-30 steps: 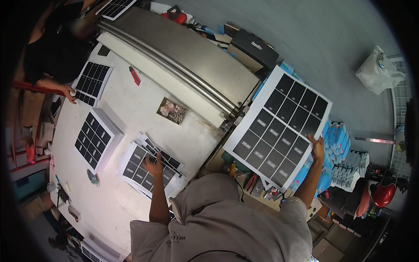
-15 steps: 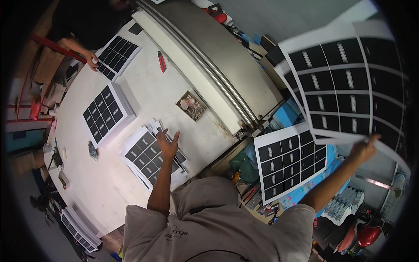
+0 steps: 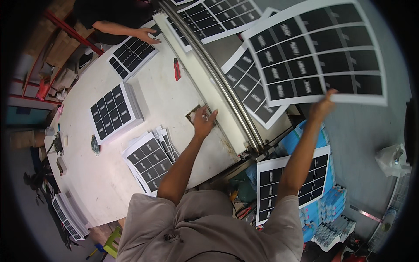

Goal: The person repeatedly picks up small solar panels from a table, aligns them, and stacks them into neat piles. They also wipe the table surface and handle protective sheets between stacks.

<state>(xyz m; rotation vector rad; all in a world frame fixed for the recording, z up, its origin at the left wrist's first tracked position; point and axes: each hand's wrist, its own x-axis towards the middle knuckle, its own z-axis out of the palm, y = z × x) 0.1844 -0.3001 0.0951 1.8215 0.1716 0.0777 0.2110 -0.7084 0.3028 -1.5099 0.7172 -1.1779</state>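
Observation:
My right hand (image 3: pixel 324 107) grips the lower edge of a large printed sheet (image 3: pixel 314 56) with black rectangles, raised over the roller machine's right side. My left hand (image 3: pixel 204 122) is over a small square recess (image 3: pixel 191 117) in the white table, fingers apart. It partly hides the recess. A second printed sheet (image 3: pixel 255 98) slants beneath the raised one, across the rollers (image 3: pixel 218 83). Another printed sheet (image 3: pixel 218 19) lies farther back on the machine. Left of my left forearm sits a loose pile of smaller printed sheets (image 3: pixel 150 161).
A neat stack of printed sheets (image 3: pixel 114 111) stands on the white table (image 3: pixel 87 174). Beyond it, a co-worker's hand (image 3: pixel 147 36) is above another stack (image 3: pixel 133 56). A red cutter (image 3: pixel 176 69) lies by the machine. More printed sheets (image 3: pixel 316 174) rest right of me, near blue-wrapped bundles (image 3: pixel 334 203).
My right hand has swung the large sheet leftward toward the machine. My left hand has left the loose pile and moved right to the recess. The co-worker's hand has shifted right.

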